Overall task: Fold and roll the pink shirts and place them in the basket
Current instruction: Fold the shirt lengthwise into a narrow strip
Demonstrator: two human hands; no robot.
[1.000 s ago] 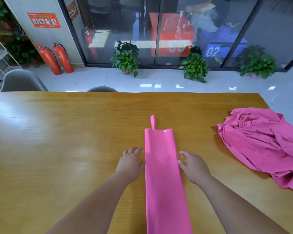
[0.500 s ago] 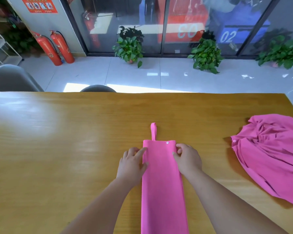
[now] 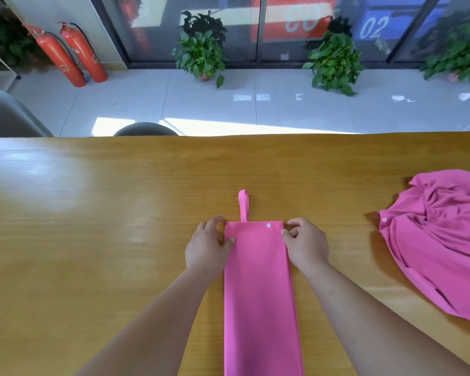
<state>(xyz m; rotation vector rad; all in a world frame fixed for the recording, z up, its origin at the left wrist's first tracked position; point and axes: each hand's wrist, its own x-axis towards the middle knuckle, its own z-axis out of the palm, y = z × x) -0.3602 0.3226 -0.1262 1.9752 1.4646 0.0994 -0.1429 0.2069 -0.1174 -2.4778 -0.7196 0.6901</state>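
A pink shirt folded into a long narrow strip (image 3: 259,289) lies lengthwise on the wooden table (image 3: 92,226), running from the near edge away from me. A thin pink loop sticks out beyond its far end, and a white snap button sits near its far right corner. My left hand (image 3: 208,246) pinches the far left corner of the strip. At the far right corner, my right hand (image 3: 305,244) pinches the cloth with curled fingers. A second pink shirt (image 3: 442,240) lies crumpled at the right of the table. No basket is in view.
Two chair backs (image 3: 145,129) show beyond the table's far edge. Further off on the tiled floor stand potted plants (image 3: 201,50) and two red fire extinguishers (image 3: 71,54) by a glass wall.
Both hands slid from the middle of the strip's sides to its far corners and closed on them. My view tilted down and shifted left.
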